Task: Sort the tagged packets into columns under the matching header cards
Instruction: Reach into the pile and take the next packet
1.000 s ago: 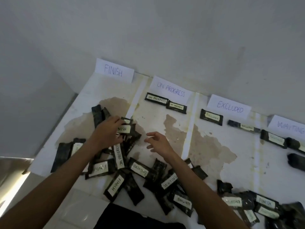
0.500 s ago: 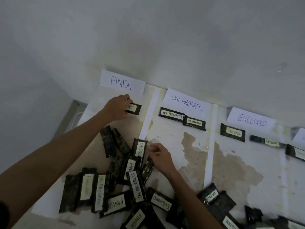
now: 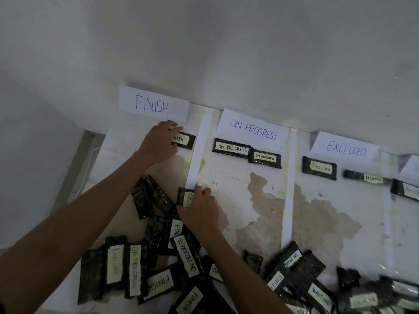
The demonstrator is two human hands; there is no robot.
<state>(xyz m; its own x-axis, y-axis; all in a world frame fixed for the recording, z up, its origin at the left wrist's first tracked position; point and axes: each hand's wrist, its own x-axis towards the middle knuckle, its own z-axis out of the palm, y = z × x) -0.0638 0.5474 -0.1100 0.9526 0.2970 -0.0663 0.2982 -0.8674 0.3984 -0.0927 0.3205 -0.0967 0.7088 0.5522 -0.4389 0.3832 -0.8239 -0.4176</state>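
Three white header cards lean on the wall: FINISH (image 3: pixel 153 104), ON PROGRESS (image 3: pixel 251 129) and EXCLUDED (image 3: pixel 344 148). My left hand (image 3: pixel 159 141) rests on a dark packet tagged FINISH (image 3: pixel 184 140) just under the FINISH card, fingers over its left end. My right hand (image 3: pixel 199 211) lies on a packet tagged ON PROGRESS (image 3: pixel 187 197) at the top of the loose pile. Two ON PROGRESS packets (image 3: pixel 232 148) lie under their card, and two EXCLUDED packets (image 3: pixel 319 167) under theirs.
A heap of several dark tagged packets (image 3: pixel 158 268) covers the near left of the stained white surface (image 3: pixel 260 200), and another heap (image 3: pixel 306 282) sits near right. White paper strips (image 3: pixel 197 155) divide the columns. A fourth card (image 3: pixel 410 164) is cut off at right.
My left hand carried the FINISH packet from the pile up to the spot beneath the FINISH card. My right hand settled onto the ON PROGRESS packet. The view tilted closer.
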